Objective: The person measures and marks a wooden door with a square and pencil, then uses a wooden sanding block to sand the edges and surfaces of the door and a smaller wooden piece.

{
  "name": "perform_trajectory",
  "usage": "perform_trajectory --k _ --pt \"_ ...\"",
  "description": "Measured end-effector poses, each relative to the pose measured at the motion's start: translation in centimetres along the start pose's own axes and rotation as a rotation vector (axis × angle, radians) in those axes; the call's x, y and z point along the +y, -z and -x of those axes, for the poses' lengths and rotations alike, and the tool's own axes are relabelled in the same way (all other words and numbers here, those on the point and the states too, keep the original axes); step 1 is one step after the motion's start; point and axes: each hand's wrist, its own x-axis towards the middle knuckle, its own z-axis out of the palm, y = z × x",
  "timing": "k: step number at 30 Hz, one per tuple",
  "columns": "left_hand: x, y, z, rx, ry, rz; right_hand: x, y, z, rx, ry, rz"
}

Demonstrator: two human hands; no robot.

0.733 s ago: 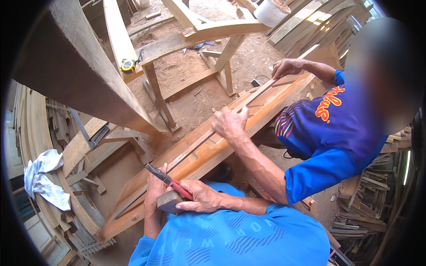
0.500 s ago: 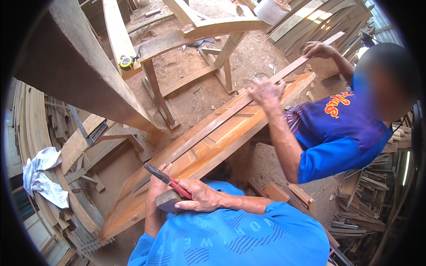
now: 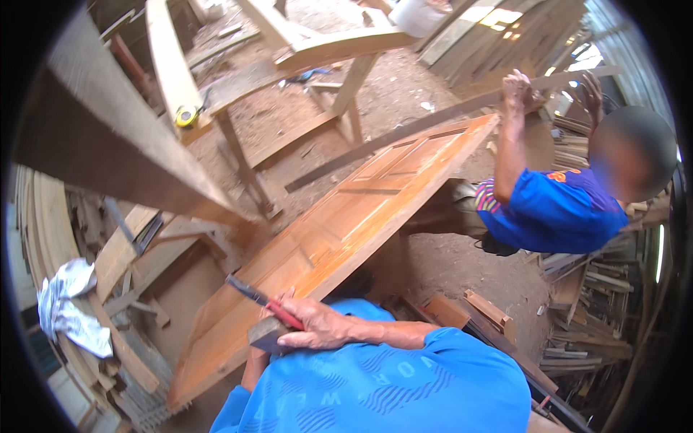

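Note:
My right hand (image 3: 317, 326) is closed around red-handled pliers (image 3: 283, 312), their dark jaws pointing up and left over the panelled wooden door (image 3: 238, 328). A grey-brown block (image 3: 266, 336) sits under the same hand, by the thumb. My left hand (image 3: 255, 361) is mostly hidden behind the block and the right hand, so its fingers cannot be read. The door lies slantwise in front of me. Beyond it, a co-worker in a blue and purple shirt (image 3: 570, 213) raises a long thin wooden strip (image 3: 433, 130) with both hands, clear of the door.
A thick timber post (image 3: 137, 137) stands close on the left. A wooden frame (image 3: 346, 47) with a yellow tape measure (image 3: 186, 116) is beyond the door. Stacked boards (image 3: 61, 216) with a white cloth (image 3: 72, 307) lie left; scrap wood (image 3: 592, 325) is piled right.
The co-worker has lifted the wooden strip off the door and swung it up and away to the far right. My left hand has gone further behind the right one, which keeps the pliers.

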Motion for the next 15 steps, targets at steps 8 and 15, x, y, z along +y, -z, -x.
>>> perform_trajectory --k 8,15 --pt "-0.9 0.4 -2.0 -0.047 0.125 0.054 -0.8 1.6 -0.2 -0.031 -0.063 0.037" --pt "-1.2 0.9 -3.2 -0.05 0.16 0.05 -1.8 2.4 -0.5 0.043 -0.104 -0.084"
